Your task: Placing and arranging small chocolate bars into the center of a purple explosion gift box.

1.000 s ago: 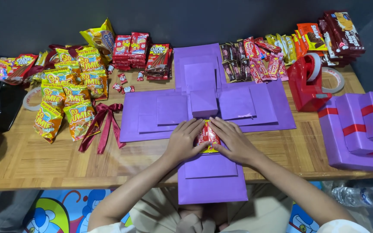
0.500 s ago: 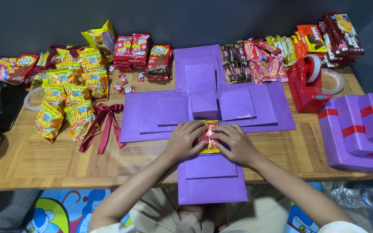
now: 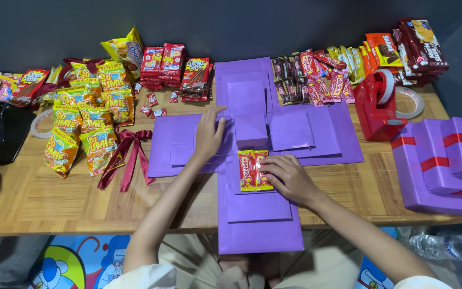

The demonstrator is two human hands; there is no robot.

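Observation:
A purple paper box, unfolded into a cross (image 3: 316, 134), lies flat on the wooden table (image 3: 54, 198). A small purple cube (image 3: 251, 130) stands at its centre. Two red and yellow snack packets (image 3: 253, 170) lie side by side on the near flap. My right hand (image 3: 290, 179) rests on that flap, its fingers touching the right packet. My left hand (image 3: 209, 134) lies flat and open on the left flap, just beside the cube.
Yellow snack bags (image 3: 89, 123) and a dark red ribbon bow (image 3: 126, 155) lie at left, red packets (image 3: 169, 64) at the back, more packets (image 3: 322, 75) at back right. A red tape dispenser (image 3: 378, 104) and purple stacked boxes with red bands (image 3: 445, 160) stand at right.
Both hands were together on the packets on the near flap. My left hand has moved up and left onto the left flap; my right hand stays at the packets.

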